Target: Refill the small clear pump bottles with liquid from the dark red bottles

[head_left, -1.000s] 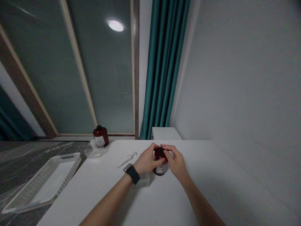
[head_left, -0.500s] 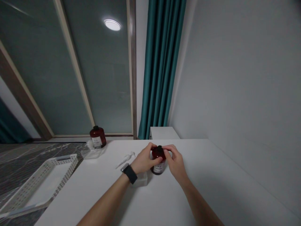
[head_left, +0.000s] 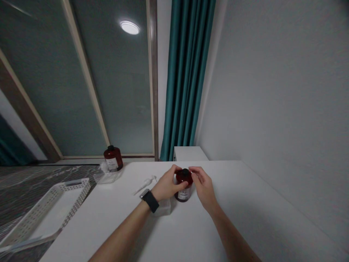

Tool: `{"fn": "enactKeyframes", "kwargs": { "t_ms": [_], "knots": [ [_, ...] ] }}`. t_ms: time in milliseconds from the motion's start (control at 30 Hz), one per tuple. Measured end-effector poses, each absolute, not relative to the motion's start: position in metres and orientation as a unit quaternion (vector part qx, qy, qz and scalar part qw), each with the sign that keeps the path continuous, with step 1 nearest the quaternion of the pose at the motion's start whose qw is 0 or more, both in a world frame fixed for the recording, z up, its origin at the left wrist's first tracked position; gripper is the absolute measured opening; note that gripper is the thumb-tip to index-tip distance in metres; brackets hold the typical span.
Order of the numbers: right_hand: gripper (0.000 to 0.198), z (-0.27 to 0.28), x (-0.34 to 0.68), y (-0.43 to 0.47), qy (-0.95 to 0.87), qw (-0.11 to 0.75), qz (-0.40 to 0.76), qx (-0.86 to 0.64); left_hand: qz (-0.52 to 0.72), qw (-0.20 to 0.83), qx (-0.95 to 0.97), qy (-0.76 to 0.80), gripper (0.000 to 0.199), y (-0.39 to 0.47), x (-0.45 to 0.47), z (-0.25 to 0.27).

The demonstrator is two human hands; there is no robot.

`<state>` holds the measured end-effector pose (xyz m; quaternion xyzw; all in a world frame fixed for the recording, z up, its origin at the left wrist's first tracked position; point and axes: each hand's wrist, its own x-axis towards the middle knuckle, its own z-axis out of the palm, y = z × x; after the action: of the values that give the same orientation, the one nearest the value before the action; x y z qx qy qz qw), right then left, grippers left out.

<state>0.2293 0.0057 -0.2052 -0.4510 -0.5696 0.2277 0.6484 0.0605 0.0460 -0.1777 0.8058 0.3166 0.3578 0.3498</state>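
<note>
A dark red bottle [head_left: 183,195] with a black cap [head_left: 185,171] and a pale label stands upright on the white table. My left hand [head_left: 167,185], a black-banded watch on its wrist, is wrapped round the bottle's left side with the thumb across the front. Just right of the cap, my right hand [head_left: 202,185] has its fingers bent and a little apart, holding nothing; whether a fingertip touches the bottle I cannot tell. A white pump dispenser [head_left: 145,185] lies left of my left hand. Under that wrist, a clear tray [head_left: 164,209] is partly hidden.
A second red bottle [head_left: 113,160] stands at the table's far left, beside a clear tray [head_left: 105,178] and a crumpled clear item [head_left: 104,167]. A white perforated basket [head_left: 73,208] sits left of the table [head_left: 185,233]. Behind are a small white cabinet [head_left: 189,153] and a teal curtain [head_left: 188,80].
The fingers of my right hand have come away slightly from the cap, to the right. My left hand keeps its hold on the bottle.
</note>
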Motion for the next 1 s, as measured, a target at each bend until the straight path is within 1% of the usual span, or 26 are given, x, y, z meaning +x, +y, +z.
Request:
{"fn": "enactKeyframes", "kwargs": {
  "t_ms": [200,333,467,533,667,733,800,867,1000],
  "knots": [
    [0.016,-0.209,0.228,0.008,-0.604,0.644,0.208,-0.421,0.365,0.325,0.812,0.318,0.037,0.045,0.061,-0.175],
    [0.011,-0.213,0.226,0.010,-0.599,0.646,0.228,-0.415,0.413,0.288,0.806,0.312,0.034,0.042,0.060,-0.173],
    [0.010,-0.215,0.227,0.012,-0.598,0.644,0.247,-0.408,0.418,0.282,0.808,0.304,0.040,0.042,0.059,-0.175],
    [0.014,-0.215,0.227,0.013,-0.589,0.646,0.252,-0.415,0.414,0.278,0.812,0.303,0.038,0.042,0.059,-0.176],
    [0.031,-0.216,0.228,0.014,-0.574,0.652,0.250,-0.429,0.411,0.264,0.822,0.292,0.033,0.042,0.059,-0.175],
    [0.033,-0.216,0.227,0.014,-0.582,0.646,0.249,-0.427,0.411,0.263,0.823,0.289,0.032,0.042,0.058,-0.174],
    [0.031,-0.217,0.228,0.014,-0.591,0.632,0.258,-0.430,0.411,0.263,0.823,0.292,0.030,0.042,0.058,-0.174],
    [0.033,-0.217,0.231,0.014,-0.592,0.617,0.289,-0.431,0.411,0.262,0.823,0.293,0.026,0.043,0.058,-0.174],
    [0.043,-0.221,0.240,0.013,-0.568,0.599,0.384,-0.414,0.414,0.270,0.822,0.284,0.021,0.046,0.058,-0.177]
  ]
}}
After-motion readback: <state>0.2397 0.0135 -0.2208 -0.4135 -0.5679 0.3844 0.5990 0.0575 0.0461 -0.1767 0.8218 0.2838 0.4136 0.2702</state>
